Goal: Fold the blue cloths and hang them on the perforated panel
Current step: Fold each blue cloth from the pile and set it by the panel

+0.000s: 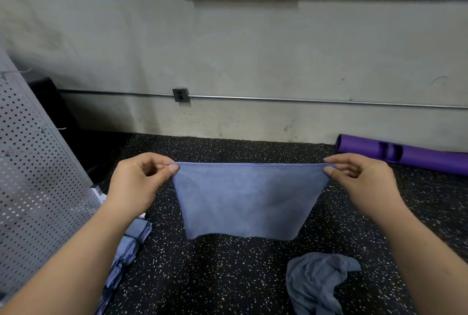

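Note:
A blue cloth (pixel 247 200) hangs stretched in the air in front of me, its top edge taut and level. My left hand (pixel 140 180) pinches its upper left corner and my right hand (pixel 364 177) pinches its upper right corner. A crumpled blue-grey cloth (pixel 316 281) lies on the floor at the lower right. Folded blue cloths (pixel 126 251) hang in a row along the lower edge of the grey perforated panel (pixel 33 175), which leans at the left.
The floor (pixel 228 276) is black with white speckles. A purple rolled mat (pixel 405 153) lies by the wall at the right. A wall socket (pixel 181 95) and a thin pipe run along the beige wall. Whiteboards hang above.

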Motion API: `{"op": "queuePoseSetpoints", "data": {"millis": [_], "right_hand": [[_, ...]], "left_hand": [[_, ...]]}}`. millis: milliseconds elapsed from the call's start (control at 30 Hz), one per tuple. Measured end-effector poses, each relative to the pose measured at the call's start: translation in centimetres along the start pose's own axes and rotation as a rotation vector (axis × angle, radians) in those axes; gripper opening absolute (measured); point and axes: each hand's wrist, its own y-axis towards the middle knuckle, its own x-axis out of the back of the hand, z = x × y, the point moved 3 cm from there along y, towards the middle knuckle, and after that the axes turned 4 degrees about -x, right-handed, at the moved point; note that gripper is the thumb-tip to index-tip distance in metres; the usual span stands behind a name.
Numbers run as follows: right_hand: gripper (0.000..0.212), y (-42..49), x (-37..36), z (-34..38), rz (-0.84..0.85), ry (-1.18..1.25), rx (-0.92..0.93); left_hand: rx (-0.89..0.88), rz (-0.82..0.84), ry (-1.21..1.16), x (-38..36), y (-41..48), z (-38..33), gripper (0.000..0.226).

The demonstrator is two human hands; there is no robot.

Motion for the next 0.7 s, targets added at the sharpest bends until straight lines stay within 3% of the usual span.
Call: {"op": "queuePoseSetpoints", "data": {"millis": [267,433,533,633,700], "right_hand": [[0.010,-0.3,-0.8,0.8,-0.034,-0.216,0.014],[0.016,0.0,-0.8,0.9,0.003,0.067,0.030],[0.015,-0.1,-0.8,0.6,0.042,-0.021,0.033],[0.016,-0.2,-0.5,1.3,-0.020,0.120,0.071],[0.017,-0.1,-0.3,1.4,-0.052,0.077,0.083]], "left_hand": [[-0.006,-0.078,0.059,-0.2,0.0,0.2,0.007],[0.007,-0.101,0.059,0.2,0.2,0.7,0.006],[0.010,-0.063,0.074,0.0,-0.1,0.8,0.006],[-0.023,-0.151,0.044,0.2,0.1,-0.1,0.006],[-0.039,-0.127,0.084,0.2,0.3,-0.2,0.006]]}}
